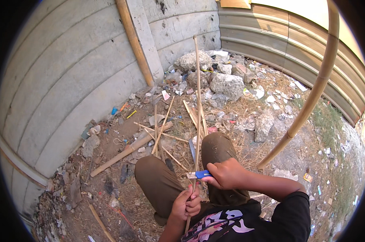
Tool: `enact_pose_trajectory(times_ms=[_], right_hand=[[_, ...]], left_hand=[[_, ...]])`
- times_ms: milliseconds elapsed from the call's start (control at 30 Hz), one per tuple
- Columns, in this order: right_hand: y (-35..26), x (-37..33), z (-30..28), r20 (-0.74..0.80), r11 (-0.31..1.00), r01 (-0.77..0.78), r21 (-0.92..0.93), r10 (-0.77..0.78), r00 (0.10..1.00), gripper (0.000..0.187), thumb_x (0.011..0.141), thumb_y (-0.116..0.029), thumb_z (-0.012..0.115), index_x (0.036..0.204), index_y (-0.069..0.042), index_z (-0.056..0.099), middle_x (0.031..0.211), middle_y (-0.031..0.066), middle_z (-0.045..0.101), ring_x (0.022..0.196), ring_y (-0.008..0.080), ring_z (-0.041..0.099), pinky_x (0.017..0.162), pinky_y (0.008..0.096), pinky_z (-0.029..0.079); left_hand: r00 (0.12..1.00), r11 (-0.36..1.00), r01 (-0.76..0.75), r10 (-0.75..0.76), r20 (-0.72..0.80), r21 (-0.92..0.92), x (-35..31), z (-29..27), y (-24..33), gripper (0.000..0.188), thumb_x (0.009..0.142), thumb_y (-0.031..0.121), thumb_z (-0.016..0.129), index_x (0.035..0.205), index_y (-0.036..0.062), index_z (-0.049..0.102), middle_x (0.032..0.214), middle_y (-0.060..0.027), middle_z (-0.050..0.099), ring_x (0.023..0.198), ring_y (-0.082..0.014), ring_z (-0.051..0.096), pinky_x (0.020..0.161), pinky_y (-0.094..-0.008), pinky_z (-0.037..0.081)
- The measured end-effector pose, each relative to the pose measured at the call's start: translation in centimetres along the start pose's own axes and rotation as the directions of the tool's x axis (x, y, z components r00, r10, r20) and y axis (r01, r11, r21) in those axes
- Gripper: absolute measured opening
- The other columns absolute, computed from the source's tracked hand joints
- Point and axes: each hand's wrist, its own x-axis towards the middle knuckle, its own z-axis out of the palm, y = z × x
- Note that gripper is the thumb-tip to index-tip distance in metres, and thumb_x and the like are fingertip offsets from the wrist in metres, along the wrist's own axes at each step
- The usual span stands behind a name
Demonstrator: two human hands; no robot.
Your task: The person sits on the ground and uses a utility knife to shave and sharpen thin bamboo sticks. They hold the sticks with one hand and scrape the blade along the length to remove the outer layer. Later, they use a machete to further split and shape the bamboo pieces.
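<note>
My left hand (186, 204) is closed round the lower part of a long, thin bamboo strip (198, 84). The strip slants up and away between my knees, its far end near the rubble. In my right hand (227, 174) is a blue-handled utility knife (202, 174), gripped by the handle. Its short, pale blade end lies across the strip just above my left hand. A flat grey blade-like piece (191, 148) shows partly beside my right knee; its lower part is hidden.
Loose bamboo strips (164, 123) and a thicker bamboo piece (128, 151) lie beyond my knees. A tall bamboo pole (311, 103) leans at the right. Rocks (227, 86) and litter are heaped at the far corner, between a concrete wall (81, 60) and a corrugated metal fence (267, 34).
</note>
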Motion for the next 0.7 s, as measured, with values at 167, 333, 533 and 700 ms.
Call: enact_pose_trajectory(times_ms=[167, 333, 533, 700], right_hand=[[-1.8, -0.8, 1.6, 0.030, 0.998, -0.049, 0.036, 0.048, 0.998, 0.047, 0.096, -0.049, 0.059, 0.076, -0.007, 0.051, 0.057, 0.0091, 0.055, 0.045, 0.0306, 0.057, 0.041, 0.0412, 0.043], [-1.3, 0.3, 1.4, -0.020, 0.999, 0.021, -0.039, -0.022, 1.000, 0.046, 0.096, -0.048, 0.061, 0.074, -0.008, 0.052, 0.057, 0.0084, 0.055, 0.044, 0.0292, 0.056, 0.040, 0.0407, 0.042], [3.3, 4.0, 0.6, -0.214, 0.981, -0.121, -0.148, 0.088, 0.973, 0.049, 0.096, -0.052, 0.059, 0.074, -0.008, 0.053, 0.049, 0.0078, 0.052, 0.039, 0.0276, 0.055, 0.038, 0.0383, 0.041], [5.3, 5.8, 0.5, -0.138, 0.985, -0.021, -0.174, -0.003, 0.990, 0.049, 0.099, -0.051, 0.054, 0.076, -0.007, 0.055, 0.051, 0.0103, 0.056, 0.042, 0.0315, 0.058, 0.043, 0.0452, 0.045]], left_hand=[[0.999, 0.999, -0.039, 0.039, -0.002, -0.002, -0.3, 0.2, 0.4, 0.037, 0.110, 0.039, 0.034, 0.088, 0.0110, 0.041, 0.057, 0.0067, 0.028, 0.039, -0.0017, 0.019, 0.032, -0.0208, 0.016], [0.997, 0.996, -0.078, 0.080, -0.022, 0.052, -0.7, 0.5, 0.6, 0.038, 0.110, 0.041, 0.032, 0.087, 0.0112, 0.040, 0.057, 0.0066, 0.027, 0.039, -0.0017, 0.017, 0.032, -0.0207, 0.016], [0.997, 0.997, -0.053, 0.056, -0.062, 0.050, -0.6, 0.5, 0.3, 0.039, 0.110, 0.041, 0.033, 0.086, 0.0117, 0.039, 0.057, 0.0064, 0.026, 0.039, -0.0020, 0.017, 0.032, -0.0212, 0.016], [0.997, 0.998, -0.053, 0.054, -0.050, 0.024, -0.5, 0.0, 0.3, 0.038, 0.110, 0.041, 0.032, 0.086, 0.0118, 0.039, 0.058, 0.0060, 0.027, 0.040, -0.0024, 0.018, 0.033, -0.0216, 0.017]])
